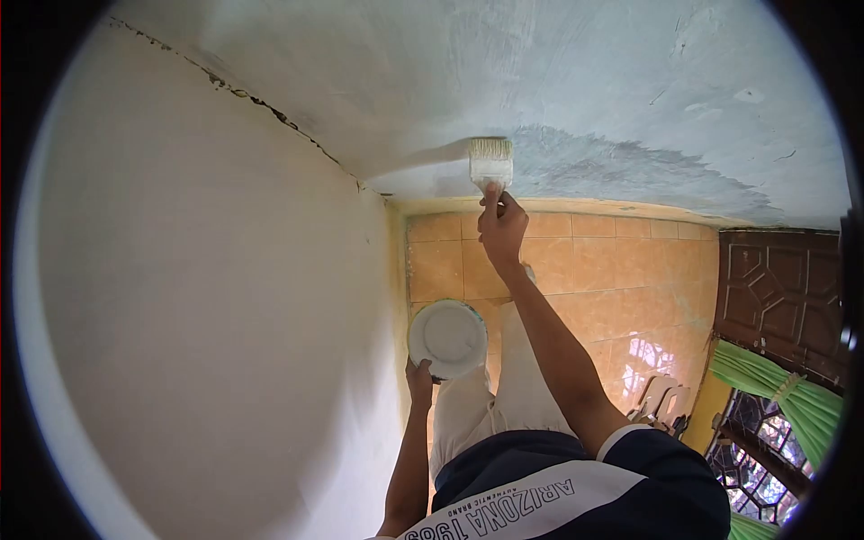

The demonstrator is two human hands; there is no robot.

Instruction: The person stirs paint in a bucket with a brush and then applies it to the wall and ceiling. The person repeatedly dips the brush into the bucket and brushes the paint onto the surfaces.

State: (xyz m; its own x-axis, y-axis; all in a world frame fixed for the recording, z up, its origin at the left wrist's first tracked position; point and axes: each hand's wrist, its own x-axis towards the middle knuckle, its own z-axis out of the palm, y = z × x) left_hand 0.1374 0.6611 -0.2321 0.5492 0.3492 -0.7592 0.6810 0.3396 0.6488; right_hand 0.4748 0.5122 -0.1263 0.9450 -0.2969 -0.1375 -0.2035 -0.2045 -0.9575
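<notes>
My right hand (503,216) is wrapped round the handle of a wide paint brush (491,163), its bristles pointing up against the pale grey-blue wall (432,81). A darker, damp-looking patch (621,166) spreads over the wall to the right of the brush. Lower down, my left hand (421,378) grips the rim of a round container (448,338) with white contents, held above the floor near my legs. The fingers beneath the container are mostly hidden.
A plain wall (225,297) fills the left side, and a jagged crack (261,103) runs along the upper left corner. Below are orange floor tiles (576,256). At the right are a dark carved wooden door (774,292), green curtains (751,369) and a patterned window (756,450).
</notes>
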